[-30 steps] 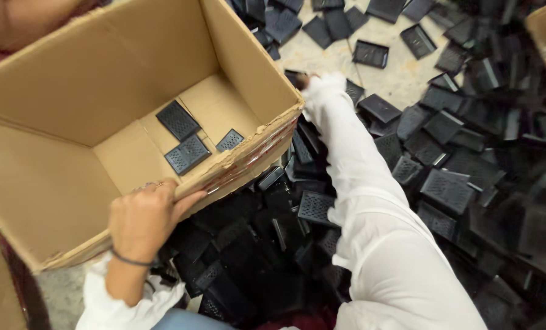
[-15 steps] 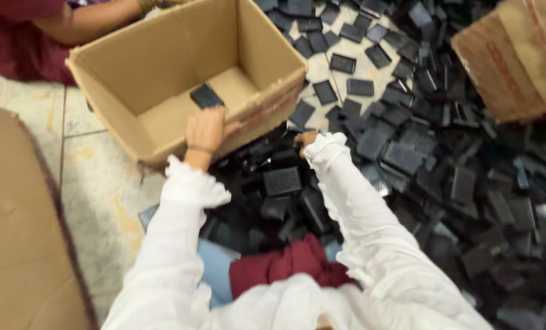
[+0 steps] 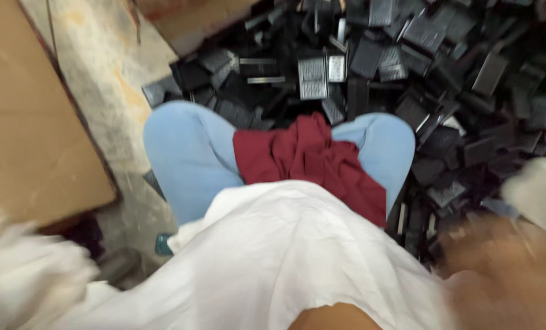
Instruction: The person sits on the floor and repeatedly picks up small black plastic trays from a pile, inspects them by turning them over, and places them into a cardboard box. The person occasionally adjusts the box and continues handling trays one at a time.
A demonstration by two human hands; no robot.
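Right hand (image 3: pixel 499 269): blurred, grip cannot be told, just beside black parts (image 3: pixel 444 91); left hand hidden, only blurred sleeve (image 3: pixel 22 275) below cardboard (image 3: pixel 34 134); maroon cloth (image 3: pixel 312 159) between.

The person wears a loose white shirt (image 3: pixel 285 256), its cloth creased and hanging wide over the lap. Pale blue trousers (image 3: pixel 190 159) cover both knees, and a dark red cloth (image 3: pixel 309 156) lies bunched between them. A white sleeve (image 3: pixel 28 275) shows at the left, another white cuff (image 3: pixel 538 183) at the right, both blurred.
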